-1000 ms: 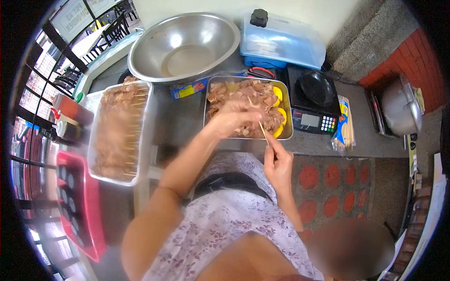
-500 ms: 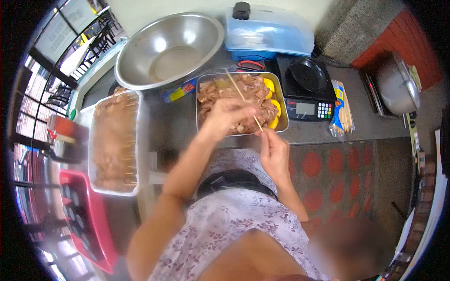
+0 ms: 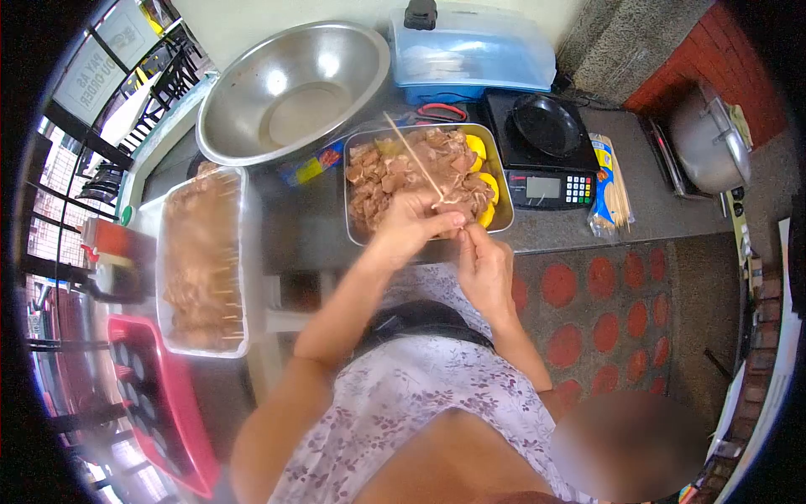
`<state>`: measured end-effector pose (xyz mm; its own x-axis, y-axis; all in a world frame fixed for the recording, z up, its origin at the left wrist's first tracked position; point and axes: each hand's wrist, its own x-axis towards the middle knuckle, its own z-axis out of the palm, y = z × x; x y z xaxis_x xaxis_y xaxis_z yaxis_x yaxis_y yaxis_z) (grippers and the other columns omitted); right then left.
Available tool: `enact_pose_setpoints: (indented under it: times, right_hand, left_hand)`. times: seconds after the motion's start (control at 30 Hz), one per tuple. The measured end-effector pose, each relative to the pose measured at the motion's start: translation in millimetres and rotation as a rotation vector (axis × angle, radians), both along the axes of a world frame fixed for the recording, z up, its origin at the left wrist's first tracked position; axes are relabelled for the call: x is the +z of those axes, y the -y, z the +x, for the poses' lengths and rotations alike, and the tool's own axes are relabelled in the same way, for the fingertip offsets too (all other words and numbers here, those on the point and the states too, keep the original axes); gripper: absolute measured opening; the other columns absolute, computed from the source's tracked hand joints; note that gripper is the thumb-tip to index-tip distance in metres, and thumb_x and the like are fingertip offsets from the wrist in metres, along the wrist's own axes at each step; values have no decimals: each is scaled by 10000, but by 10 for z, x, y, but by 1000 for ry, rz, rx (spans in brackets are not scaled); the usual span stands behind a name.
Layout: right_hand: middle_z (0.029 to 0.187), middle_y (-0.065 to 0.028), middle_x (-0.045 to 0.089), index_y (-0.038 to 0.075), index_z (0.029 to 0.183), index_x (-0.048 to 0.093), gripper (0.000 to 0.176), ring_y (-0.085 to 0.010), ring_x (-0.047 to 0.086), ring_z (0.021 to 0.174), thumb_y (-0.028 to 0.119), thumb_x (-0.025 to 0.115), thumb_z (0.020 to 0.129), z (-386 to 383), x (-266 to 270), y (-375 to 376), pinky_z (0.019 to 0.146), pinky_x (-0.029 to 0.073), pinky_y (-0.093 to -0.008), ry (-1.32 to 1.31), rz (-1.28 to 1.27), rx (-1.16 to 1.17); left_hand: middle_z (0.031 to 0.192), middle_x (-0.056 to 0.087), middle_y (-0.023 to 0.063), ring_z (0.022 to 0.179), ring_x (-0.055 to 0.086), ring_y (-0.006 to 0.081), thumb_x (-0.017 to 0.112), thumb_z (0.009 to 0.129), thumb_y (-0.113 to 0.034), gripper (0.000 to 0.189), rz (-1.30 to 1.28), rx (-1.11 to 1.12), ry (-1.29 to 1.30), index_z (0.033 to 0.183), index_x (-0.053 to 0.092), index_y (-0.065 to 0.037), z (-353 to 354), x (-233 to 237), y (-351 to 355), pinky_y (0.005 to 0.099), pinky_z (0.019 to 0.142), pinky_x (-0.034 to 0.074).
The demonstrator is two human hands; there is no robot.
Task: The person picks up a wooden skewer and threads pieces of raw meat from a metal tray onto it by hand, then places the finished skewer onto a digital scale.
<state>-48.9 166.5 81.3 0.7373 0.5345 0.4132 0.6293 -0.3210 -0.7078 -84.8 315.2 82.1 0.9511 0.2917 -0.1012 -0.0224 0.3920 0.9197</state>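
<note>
A thin bamboo skewer (image 3: 411,155) slants over a metal tray (image 3: 348,197) of raw cut meat (image 3: 378,172), its upper end pointing up and left. My left hand (image 3: 410,225) is closed around the skewer's lower part, with a piece of meat at its fingertips and the thumb laid across. Close beside it, my right hand (image 3: 485,262) pinches the skewer's lower end, mostly hidden by the fingers. Yellow round pieces (image 3: 484,189) lie along the tray's right side. Left of my arms, a white container (image 3: 244,269) holds meat on several skewers.
A large steel bowl (image 3: 294,92) stands behind the tray, near a blue lidded box (image 3: 474,63) and red-handled scissors (image 3: 441,111). To the right are a digital scale (image 3: 544,189), a pack of skewers (image 3: 611,189) and a metal pot (image 3: 709,147). A pink chair-like object (image 3: 172,395) is lower left.
My left hand has come down along the skewer, and the two hands are now closer together. The skewer's lower end no longer shows plainly between them.
</note>
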Motion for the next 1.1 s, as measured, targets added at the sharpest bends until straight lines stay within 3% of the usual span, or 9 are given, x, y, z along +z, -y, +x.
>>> enact_pose_setpoints:
  times: [0.07, 0.23, 0.3, 0.4, 0.63, 0.73, 1.0, 1.03, 1.1]
  right_hand:
    - [626, -230, 542, 12, 864, 578, 89, -398, 575, 574, 78, 528, 897, 17, -30, -8, 487, 403, -408, 7, 6, 3]
    - [601, -218, 520, 5, 848, 565, 91, -366, 556, 523, 67, 520, 897, 41, 33, -27, 474, 391, -386, -15, 33, 9]
    - [586, -198, 503, 5, 841, 557, 98, -297, 528, 479, 66, 512, 903, 62, -23, 1, 470, 380, -361, -47, 52, 12]
    - [589, -184, 502, 3, 848, 560, 102, -230, 514, 475, 66, 508, 908, 45, -23, 22, 473, 378, -343, -76, 17, 6]
    - [592, -171, 514, 1, 875, 576, 99, -206, 506, 474, 66, 510, 909, 41, -89, -15, 473, 382, -333, -62, 126, 29]
    - [594, -180, 519, 0, 866, 571, 96, -213, 514, 475, 66, 514, 907, 15, -37, 2, 474, 387, -340, -108, 64, 20]
    - [545, -161, 462, -2, 845, 567, 94, -188, 457, 443, 64, 528, 899, 16, -163, 47, 450, 348, -328, -17, 67, 20]
    - [545, -161, 462, -2, 845, 567, 94, -188, 457, 443, 64, 528, 899, 20, -124, 57, 450, 348, -328, -17, 72, 29]
    - [701, -231, 582, 2, 886, 568, 99, -392, 612, 652, 92, 528, 891, 29, 19, 113, 546, 454, -405, -193, 7, 11]
  left_hand:
    - [927, 652, 38, 778, 584, 100, 685, 812, -109, 288, 63, -56, 68, 1068, 637, 16, -25, -63, 39, 241, 695, 482]
    - [925, 655, 65, 781, 595, 123, 627, 875, -197, 305, 194, -100, 18, 1075, 622, 34, -5, -46, -61, 242, 704, 481]
    - [858, 667, 63, 737, 617, 109, 622, 894, -224, 256, -58, -82, 13, 967, 657, 18, -25, 28, -98, 236, 663, 503]
    - [876, 666, 75, 762, 630, 124, 585, 917, -266, 308, -213, -27, -80, 999, 645, 25, -24, 23, -144, 247, 680, 515]
    - [1003, 660, 91, 883, 623, 153, 681, 802, -49, 287, 151, -60, 74, 1069, 628, 42, -47, -34, -27, 289, 796, 515]
    - [896, 675, 54, 813, 615, 105, 714, 791, -77, 189, 37, -38, 73, 954, 677, 11, -53, -34, 25, 239, 755, 497]
    - [927, 672, 39, 836, 600, 89, 713, 792, -70, 224, 162, -14, 63, 989, 665, 25, -93, -62, 99, 243, 772, 492]
    - [925, 675, 53, 834, 607, 99, 713, 790, -77, 241, 193, -49, 69, 998, 661, 35, -109, 22, 78, 251, 767, 497]
    - [920, 683, 88, 826, 624, 123, 715, 785, -92, 279, 367, -45, 57, 1013, 654, 56, -132, 61, -56, 270, 753, 508]
